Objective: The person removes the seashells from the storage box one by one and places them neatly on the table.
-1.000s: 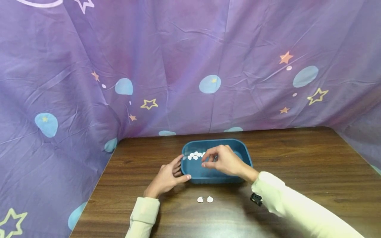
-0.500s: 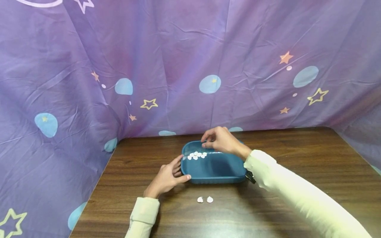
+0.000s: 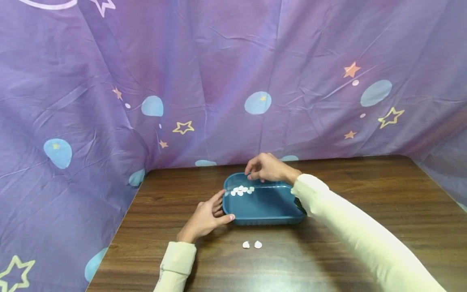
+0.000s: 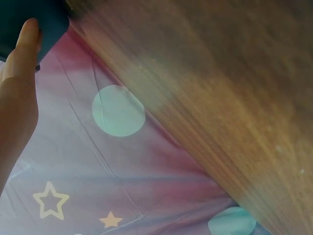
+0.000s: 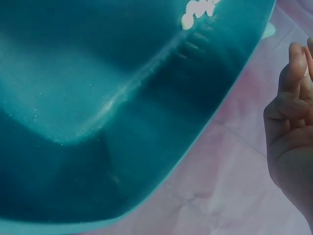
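Observation:
A blue plastic tub point(image 3: 268, 221) with rounded corners stands on the table. My left hand point(image 3: 202, 219) holds its left end, with the thumb on the front-left rim and fingers along the left wall. In the left wrist view, a digit point(image 4: 29, 39) presses against the tub. Several small white rounded pieces point(image 3: 240, 190) lie inside near the back-left wall. My right hand point(image 3: 268, 167) is over the back rim, fingers bent and thumb near the index tip. In the right wrist view, the right hand point(image 5: 293, 122) is partly cut off; whether it holds anything is unclear.
Two more white pieces, a left one point(image 3: 246, 245) and a right one point(image 3: 258, 244), lie on the brown wooden table point(image 3: 175, 190) in front of the tub. A purple curtain point(image 3: 219, 81) with stars hangs behind and beside the table.
My right hand has moved from above the middle of the tub back to its far rim, then slightly left. The left hand and the two pieces on the table stay in place.

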Available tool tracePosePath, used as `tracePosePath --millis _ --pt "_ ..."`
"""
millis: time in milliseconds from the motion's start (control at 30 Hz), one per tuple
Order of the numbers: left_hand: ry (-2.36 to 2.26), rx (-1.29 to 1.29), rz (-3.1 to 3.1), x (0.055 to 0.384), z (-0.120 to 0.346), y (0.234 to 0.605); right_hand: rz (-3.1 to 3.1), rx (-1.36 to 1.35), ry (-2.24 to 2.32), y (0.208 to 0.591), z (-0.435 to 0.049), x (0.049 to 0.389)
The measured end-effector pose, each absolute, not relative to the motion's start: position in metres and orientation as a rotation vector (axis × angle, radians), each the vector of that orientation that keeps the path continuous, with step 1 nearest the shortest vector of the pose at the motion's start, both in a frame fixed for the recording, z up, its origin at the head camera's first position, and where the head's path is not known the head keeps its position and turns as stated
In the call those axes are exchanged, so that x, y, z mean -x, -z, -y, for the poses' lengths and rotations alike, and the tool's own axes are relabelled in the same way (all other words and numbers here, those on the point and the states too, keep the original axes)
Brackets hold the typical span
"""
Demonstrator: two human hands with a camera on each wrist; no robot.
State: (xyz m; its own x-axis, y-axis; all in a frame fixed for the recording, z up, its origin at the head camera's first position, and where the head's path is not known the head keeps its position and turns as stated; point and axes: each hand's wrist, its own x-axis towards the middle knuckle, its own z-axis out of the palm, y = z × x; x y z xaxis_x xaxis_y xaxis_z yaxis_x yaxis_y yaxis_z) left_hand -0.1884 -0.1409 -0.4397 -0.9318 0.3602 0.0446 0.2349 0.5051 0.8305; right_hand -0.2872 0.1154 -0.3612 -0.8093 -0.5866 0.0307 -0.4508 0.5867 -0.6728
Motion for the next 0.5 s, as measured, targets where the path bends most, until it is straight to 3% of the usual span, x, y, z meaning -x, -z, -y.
tracePosePath --millis 500 --pt "-1.397 -0.534 -2.606 0.188 0.141 0.439 -2.597 0.888 0.821 0.382 -0.098 0.308"
